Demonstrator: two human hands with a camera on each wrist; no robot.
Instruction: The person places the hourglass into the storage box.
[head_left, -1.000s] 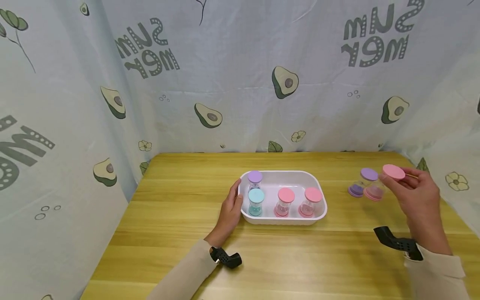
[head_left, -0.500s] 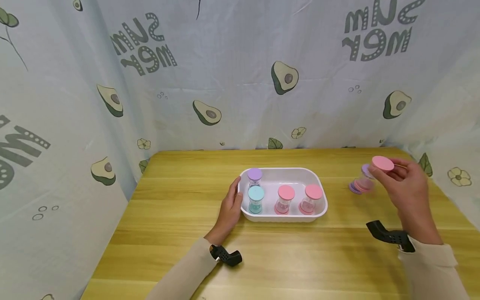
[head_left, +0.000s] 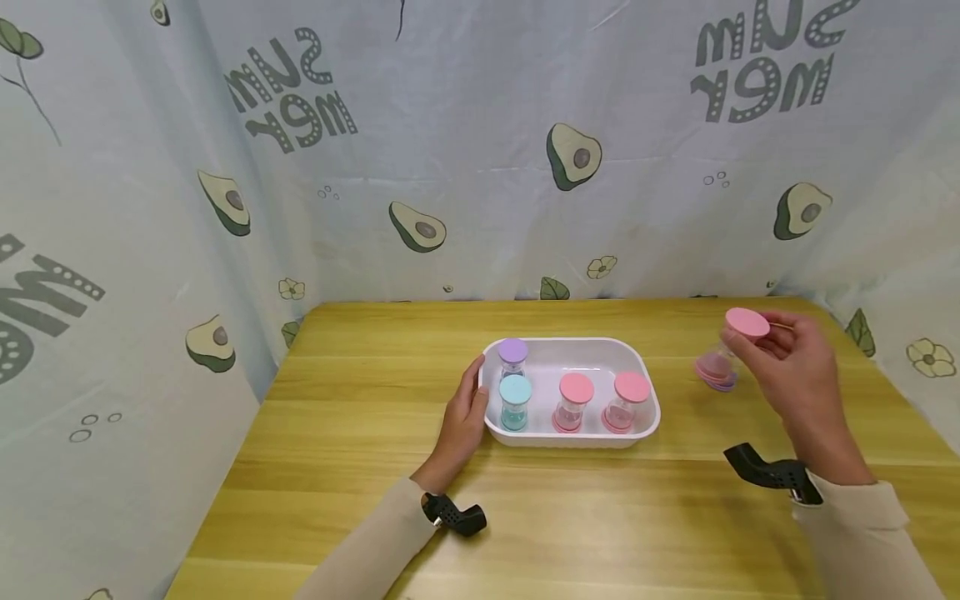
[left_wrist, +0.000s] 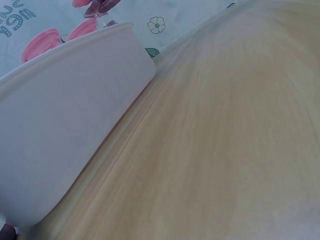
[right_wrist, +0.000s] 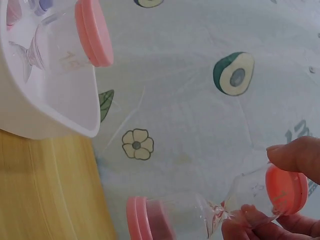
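Observation:
My right hand (head_left: 802, 375) pinches a pink sand timer (head_left: 746, 323) near its upper cap, right of the white tray. The right wrist view shows its clear glass, narrow waist and lower pink cap (right_wrist: 141, 220), with thumb and fingers at the other cap. Behind it, a purple sand timer (head_left: 722, 387) is almost wholly hidden. With my left hand (head_left: 459, 425) I grip the left end of the white tray (head_left: 570, 442). Inside stand a purple timer (head_left: 513, 350), a light-blue timer (head_left: 515, 390) and two pink timers, one central (head_left: 577, 388), one further right (head_left: 632, 387).
A wooden table (head_left: 360, 400) lies under everything. Behind and at both sides hangs a pale curtain (head_left: 495, 233) printed with avocados and lettering. Black wrist mounts sit on my left wrist (head_left: 453, 515) and my right wrist (head_left: 772, 473).
My right hand has carried the pink sand timer leftward, so that it now covers most of the purple one behind it. My left hand keeps its place at the tray.

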